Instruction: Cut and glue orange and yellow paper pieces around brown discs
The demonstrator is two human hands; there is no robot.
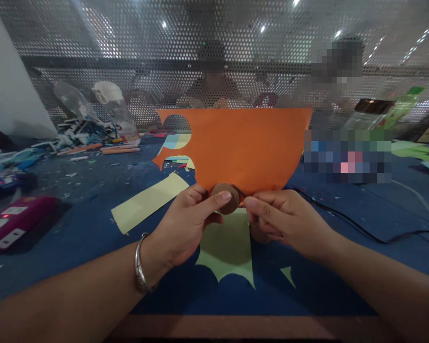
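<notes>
Holding an orange paper sheet (243, 147) upright: left hand (186, 224) pinches a brown disc (226, 197), right hand (282, 219) pinches the sheet's bottom edge.

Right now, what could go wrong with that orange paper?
The orange paper stands tall, pinched only at its bottom edge by the left hand and right hand, so it might flop or crease. The brown disc under the left thumb could slip away. The black cable near the right hand might snag.
</notes>
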